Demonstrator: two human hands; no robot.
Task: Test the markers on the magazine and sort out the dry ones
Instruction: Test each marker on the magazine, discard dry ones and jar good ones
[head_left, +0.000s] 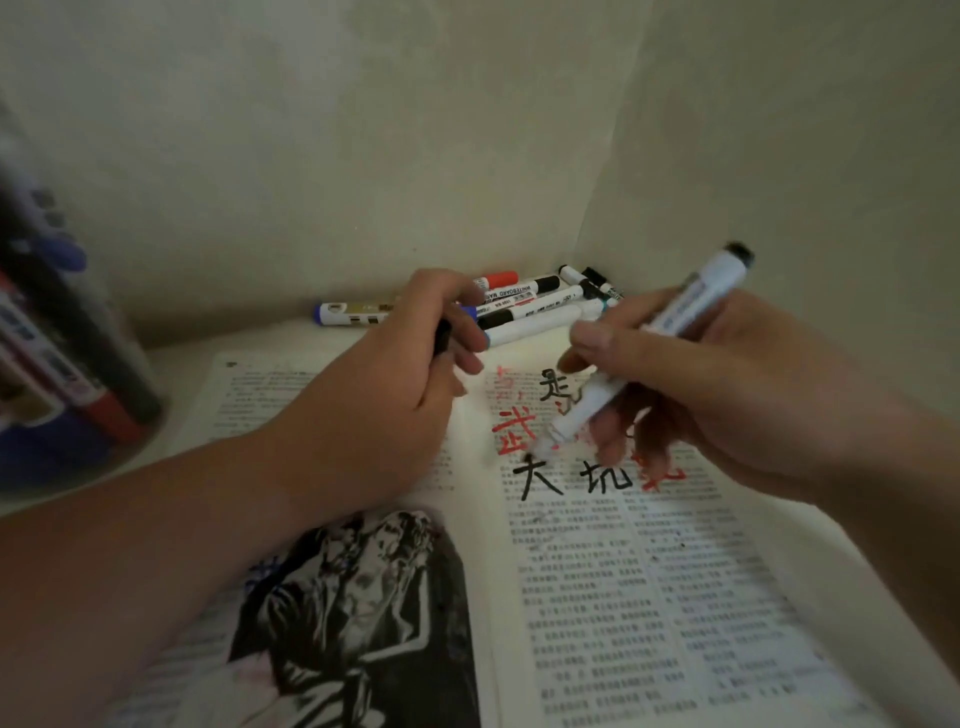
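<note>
On the open magazine (597, 571): red and black handwritten characters cross the print on the right page.
Right hand (727, 395): grips a white marker (691, 296), tip down at the page among those strokes.
Left hand (395, 374): fingers curled round a black cap (443, 335), above the magazine's top edge.
Loose markers (530, 306): piled against the wall, just behind both hands.
Jar (67, 364): far left, blurred, more markers inside.

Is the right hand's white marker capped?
No, the bare tip of the white plastic marker touches the open magazine, and the left hand holds a black cap.
</note>
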